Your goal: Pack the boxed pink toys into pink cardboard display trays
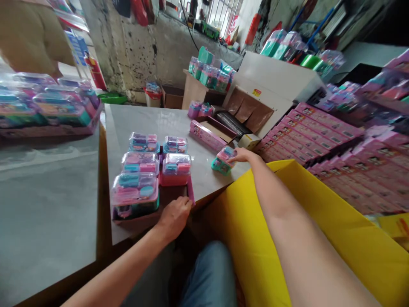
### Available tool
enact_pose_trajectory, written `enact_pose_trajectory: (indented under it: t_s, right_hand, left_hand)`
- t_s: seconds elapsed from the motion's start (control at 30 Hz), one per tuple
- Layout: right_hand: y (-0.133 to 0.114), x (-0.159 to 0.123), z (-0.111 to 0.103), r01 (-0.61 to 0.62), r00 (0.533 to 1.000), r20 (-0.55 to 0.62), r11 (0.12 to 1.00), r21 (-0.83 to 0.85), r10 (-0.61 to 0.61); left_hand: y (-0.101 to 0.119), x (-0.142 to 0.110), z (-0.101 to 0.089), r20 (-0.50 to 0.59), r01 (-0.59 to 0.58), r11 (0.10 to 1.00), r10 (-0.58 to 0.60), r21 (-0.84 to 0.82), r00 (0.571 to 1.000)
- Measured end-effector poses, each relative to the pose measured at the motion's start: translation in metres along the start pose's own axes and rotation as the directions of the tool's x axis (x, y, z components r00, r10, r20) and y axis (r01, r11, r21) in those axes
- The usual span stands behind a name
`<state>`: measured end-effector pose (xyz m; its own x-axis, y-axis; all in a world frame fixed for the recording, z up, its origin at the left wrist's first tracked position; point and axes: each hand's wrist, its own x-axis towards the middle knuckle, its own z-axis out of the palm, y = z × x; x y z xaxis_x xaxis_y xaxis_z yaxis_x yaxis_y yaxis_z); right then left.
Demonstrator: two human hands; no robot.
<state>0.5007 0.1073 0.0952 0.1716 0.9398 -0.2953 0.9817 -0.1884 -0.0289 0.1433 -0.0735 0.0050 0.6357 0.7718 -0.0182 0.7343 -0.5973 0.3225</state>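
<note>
Gripping tray (170, 197) edge, my left hand (175, 217) | right hand (241, 155), well apart, holds case (222, 162) | I should keep it level

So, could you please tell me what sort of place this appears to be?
Probably a small packing workshop: pink printed cartons stand stacked at right, lidded plastic cases sit in a pink tray, and a white machine with brown flaps resembles a shrink-wrap tunnel.
</note>
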Motion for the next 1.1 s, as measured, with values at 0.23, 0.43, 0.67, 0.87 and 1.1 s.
enact_pose_trajectory:
  t_s: [0.23,0.43,0.67,0.87,1.1]
  right_hand:
    - [-0.056,-0.018,0.019,0.176,0.975,-0.136,0.984,-0.028,-0.178]
    - [-0.078,-0.065,0.041,0.041,0.97,-0.244,0.986,0.162,0.0]
    - [-0.087,-0.181,0.052,0.329,0.929,-0.363,0.602,0.728,-0.068]
    - [-0.166,-0.179,0.104,0.479,0.866,-0.453,0.091,0.873,-0.212]
    - [-0.173,-0.162,0.123,0.663,0.748,-0.571,0.4,0.632,-0.338]
  left_hand:
    - [-0.034,-0.024,-0.015,-0.007,-0.024,0.999,0.024,-0.025,1.0]
    - [-0.043,-0.033,-0.022,-0.107,-0.084,0.98,0.066,-0.179,0.992]
    - [-0.043,-0.028,-0.079,-0.42,-0.216,0.859,0.001,-0.465,0.908]
    - [-0.049,-0.02,-0.093,-0.494,-0.184,0.919,-0.013,-0.348,0.869]
    - [-0.062,-0.033,-0.055,-0.315,0.01,1.0,-0.019,-0.03,0.949]
